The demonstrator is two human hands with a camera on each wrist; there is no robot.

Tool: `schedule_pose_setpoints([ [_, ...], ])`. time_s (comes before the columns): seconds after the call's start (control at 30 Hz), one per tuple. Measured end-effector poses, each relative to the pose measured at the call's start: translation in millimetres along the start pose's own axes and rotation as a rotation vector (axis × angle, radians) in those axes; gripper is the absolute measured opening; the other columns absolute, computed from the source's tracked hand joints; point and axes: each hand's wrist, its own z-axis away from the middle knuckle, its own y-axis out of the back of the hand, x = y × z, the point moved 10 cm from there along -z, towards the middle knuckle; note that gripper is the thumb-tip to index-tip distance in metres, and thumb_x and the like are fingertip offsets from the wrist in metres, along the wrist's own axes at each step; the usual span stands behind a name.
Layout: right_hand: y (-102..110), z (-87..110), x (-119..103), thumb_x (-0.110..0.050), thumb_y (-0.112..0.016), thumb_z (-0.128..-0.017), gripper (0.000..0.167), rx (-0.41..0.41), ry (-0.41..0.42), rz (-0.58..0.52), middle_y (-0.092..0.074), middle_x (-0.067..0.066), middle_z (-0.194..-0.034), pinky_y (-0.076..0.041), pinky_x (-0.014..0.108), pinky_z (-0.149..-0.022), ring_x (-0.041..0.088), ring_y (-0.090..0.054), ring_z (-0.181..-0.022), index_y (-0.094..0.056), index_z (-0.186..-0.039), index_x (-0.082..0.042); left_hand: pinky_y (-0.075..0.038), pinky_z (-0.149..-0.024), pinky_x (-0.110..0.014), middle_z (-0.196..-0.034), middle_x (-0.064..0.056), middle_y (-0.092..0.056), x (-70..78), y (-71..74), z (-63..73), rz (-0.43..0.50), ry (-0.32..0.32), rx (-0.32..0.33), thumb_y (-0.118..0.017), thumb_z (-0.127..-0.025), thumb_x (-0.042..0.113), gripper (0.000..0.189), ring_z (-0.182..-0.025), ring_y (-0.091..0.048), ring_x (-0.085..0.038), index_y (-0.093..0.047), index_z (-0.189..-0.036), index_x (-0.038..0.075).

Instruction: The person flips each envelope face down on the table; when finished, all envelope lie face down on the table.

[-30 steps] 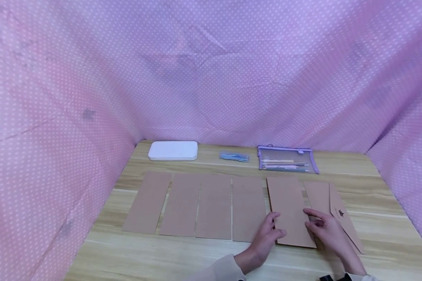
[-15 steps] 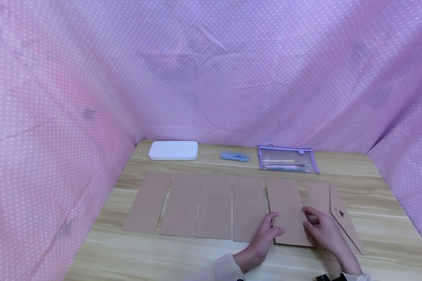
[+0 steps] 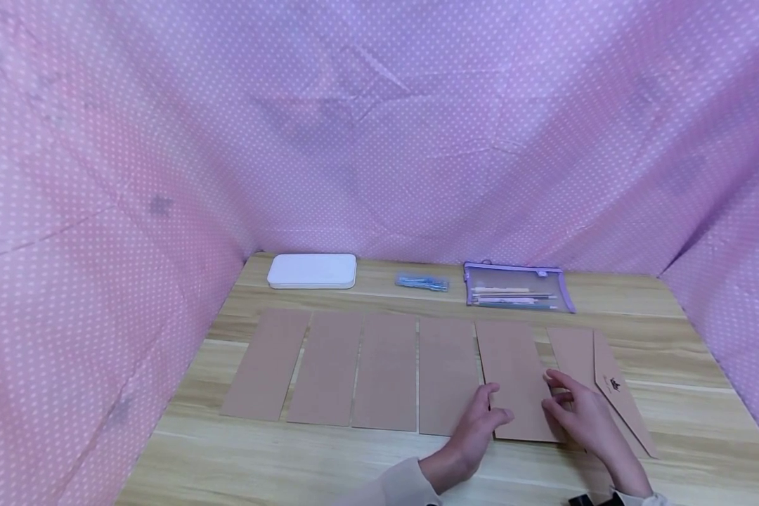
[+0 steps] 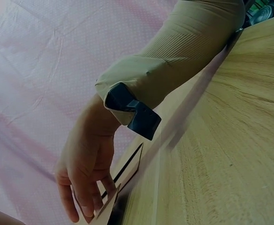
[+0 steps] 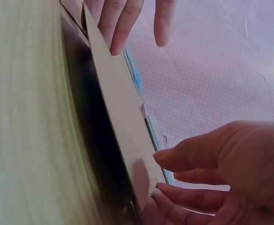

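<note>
A brown paper envelope [image 3: 511, 365], plain side up, lies fifth from the left in a row on the table, between my hands. My right hand [image 3: 585, 418] pinches its right edge between thumb and fingers. At its left edge my left hand [image 3: 468, 436] rests with fairly straight fingers, the thumb over the envelope. In the right wrist view the envelope [image 5: 115, 112] runs between the left hand's fingertips and the right hand [image 5: 221, 173]. Partly under my right forearm lies another envelope [image 3: 620, 393], flap side up, with a black crown print.
Several plain brown envelopes [image 3: 386, 372] lie side by side to the left. Along the back stand a white flat case [image 3: 312, 271], a small clear pack with blue items [image 3: 422, 282] and a purple-edged zip pouch [image 3: 515, 284] holding pens. Pink dotted cloth [image 3: 379, 140] hangs behind.
The fifth envelope has shifted slightly left, towards its neighbour, with the right hand moving along. The left hand has barely moved.
</note>
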Motion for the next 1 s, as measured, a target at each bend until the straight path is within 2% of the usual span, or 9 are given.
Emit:
schedule_pose_setpoints([
  [0.2,0.0,0.7,0.0,-0.007,-0.079,-0.079,0.051,-0.001,-0.004,-0.004,-0.074,0.021,-0.106,-0.054,0.024,-0.07,-0.002,-0.065,-0.073,-0.062,-0.125,0.007,-0.021,-0.12,-0.066,-0.163,-0.023,-0.027,1.8,0.5,1.5,0.003,0.015,-0.003,-0.054,-0.087,0.019,0.062,-0.15,-0.024,-0.047,-0.039,-0.145,0.004],
  [0.47,-1.0,1.4,0.4,-0.009,-0.078,-0.081,0.053,-0.044,-0.011,-0.001,-0.074,0.021,-0.107,-0.055,0.027,-0.073,0.011,-0.07,-0.079,-0.059,-0.128,0.007,-0.022,-0.12,-0.066,-0.161,-0.023,-0.029,5.6,1.1,2.2,-0.004,0.008,-0.001,-0.053,-0.087,0.021,0.061,-0.149,-0.026,-0.047,-0.04,-0.145,0.003],
  [0.53,0.5,3.0,1.6,-0.008,-0.076,-0.083,0.056,-0.056,-0.004,-0.038,-0.072,0.024,-0.111,-0.056,0.026,-0.072,0.007,-0.069,-0.08,-0.055,-0.133,0.008,-0.022,-0.12,-0.066,-0.161,-0.023,-0.03,6.6,1.2,1.8,-0.012,0.007,-0.002,-0.053,-0.088,0.021,0.061,-0.149,-0.026,-0.046,-0.041,-0.145,0.004],
  [0.6,4.7,5.0,3.3,-0.006,-0.075,-0.085,0.06,-0.049,0.018,-0.089,-0.068,0.029,-0.114,-0.056,0.022,-0.069,-0.004,-0.063,-0.081,-0.049,-0.137,0.009,-0.022,-0.12,-0.066,-0.161,-0.022,-0.03,8.4,0.6,1.0,-0.022,0.005,-0.004,-0.052,-0.089,0.022,0.059,-0.15,-0.026,-0.045,-0.041,-0.145,0.006],
  [0.73,20.1,9.2,8.1,0.0,-0.073,-0.086,0.067,0.012,0.094,-0.192,-0.061,0.036,-0.118,-0.056,0.015,-0.065,-0.012,-0.059,-0.081,-0.04,-0.142,0.012,-0.024,-0.119,-0.066,-0.159,-0.021,-0.034,12.7,-3.9,-2.9,-0.019,-0.004,0.004,-0.052,-0.088,0.021,0.057,-0.149,-0.027,-0.045,-0.043,-0.143,0.007],
  [0.8,29.6,10.2,14.8,-0.003,-0.074,-0.086,0.067,0.049,0.108,-0.19,-0.066,0.018,-0.121,-0.053,0.01,-0.066,-0.012,-0.06,-0.082,-0.041,-0.143,0.01,-0.025,-0.119,-0.065,-0.158,-0.021,-0.035,14.2,-9.5,-5.2,-0.005,0.0,0.005,-0.052,-0.087,0.019,0.056,-0.148,-0.028,-0.044,-0.045,-0.142,0.008],
  [0.87,39.1,10.9,23.7,-0.005,-0.075,-0.086,0.066,0.077,0.108,-0.182,-0.063,-0.012,-0.122,-0.05,0.005,-0.067,-0.013,-0.061,-0.084,-0.042,-0.142,0.009,-0.025,-0.119,-0.065,-0.158,-0.021,-0.035,15.1,-17.2,-8.0,0.004,0.003,-0.003,-0.052,-0.087,0.017,0.056,-0.148,-0.028,-0.044,-0.045,-0.141,0.009],
  [0.93,48.5,11.4,34.0,-0.005,-0.075,-0.086,0.065,0.097,0.096,-0.171,-0.049,-0.037,-0.12,-0.048,0.002,-0.068,-0.016,-0.058,-0.087,-0.043,-0.141,0.009,-0.027,-0.118,-0.063,-0.157,-0.019,-0.037,15.4,-24.9,-10.3,-0.006,0.013,-0.002,-0.053,-0.086,0.017,0.055,-0.148,-0.031,-0.042,-0.046,-0.141,0.012],
  [1.0,56.5,12.3,44.4,-0.003,-0.074,-0.086,0.064,0.105,0.085,-0.169,-0.035,-0.049,-0.118,-0.046,0.0,-0.068,-0.023,-0.052,-0.091,-0.042,-0.141,0.01,-0.029,-0.118,-0.061,-0.156,-0.017,-0.039,16.1,-32.4,-12.4,-0.019,0.019,-0.002,-0.054,-0.086,0.017,0.055,-0.147,-0.033,-0.04,-0.047,-0.14,0.014],
])
